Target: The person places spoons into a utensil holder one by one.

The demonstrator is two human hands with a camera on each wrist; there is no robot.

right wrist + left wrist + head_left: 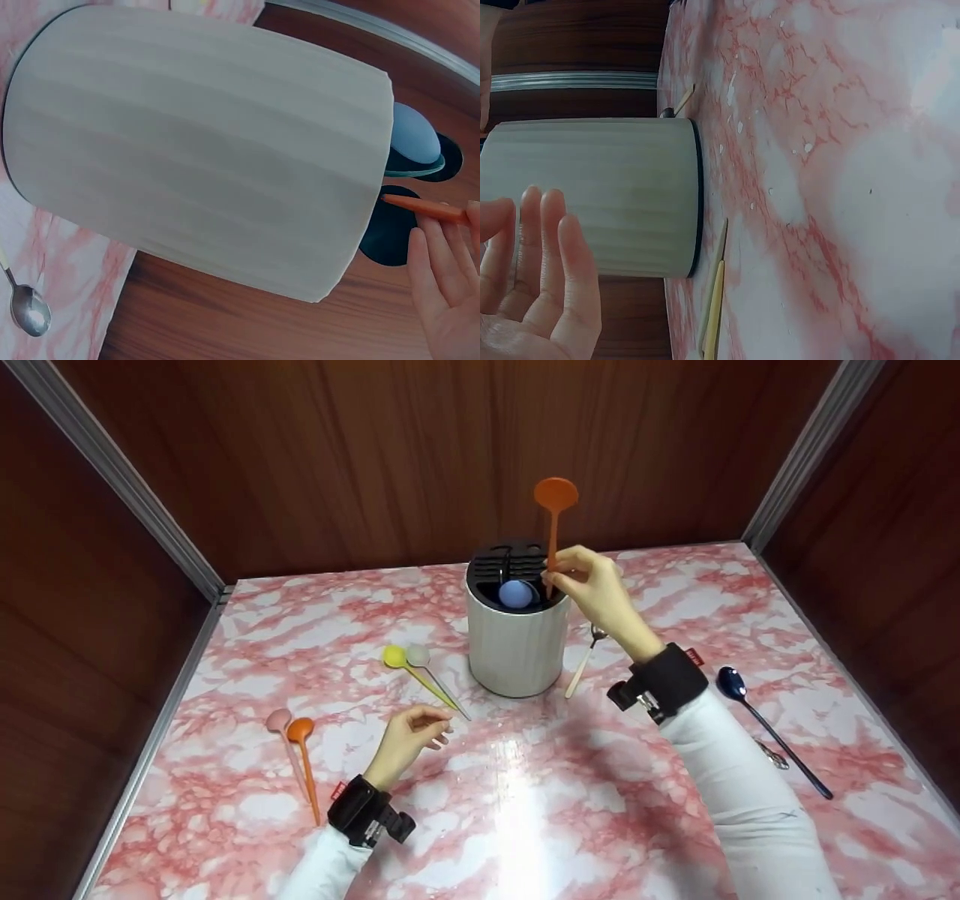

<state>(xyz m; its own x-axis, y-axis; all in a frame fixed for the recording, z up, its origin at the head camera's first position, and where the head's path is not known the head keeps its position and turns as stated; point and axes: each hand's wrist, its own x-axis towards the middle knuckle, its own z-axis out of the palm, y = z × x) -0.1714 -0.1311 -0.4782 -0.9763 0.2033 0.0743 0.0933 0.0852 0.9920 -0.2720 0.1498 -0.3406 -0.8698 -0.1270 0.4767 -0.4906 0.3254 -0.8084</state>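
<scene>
Looks partly done: on the desk (615,817), still has lying loose small orange spoon (301,733), pink spoon (280,721), silver piece (774,755), dark blue spoon (732,684), yellow spoon (394,656), grey spoon (418,655), cream-handled spoon (580,667); in the holder (517,656), already has blue-headed utensil (516,595). Holds left hand (409,736) low near the yellow spoon's handle, with fingers loosely bent, gripping nothing. Farther out, holds right hand (598,586) at the holder's rim, pinching large orange spoon (555,502) between thumb and fingers, with broad end up and handle tip at the opening.

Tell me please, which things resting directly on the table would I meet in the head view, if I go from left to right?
Pink spoon, lying orange spoon, yellow spoon, pale grey spoon, utensil holder, cream-handled spoon, dark blue spoon.
</scene>
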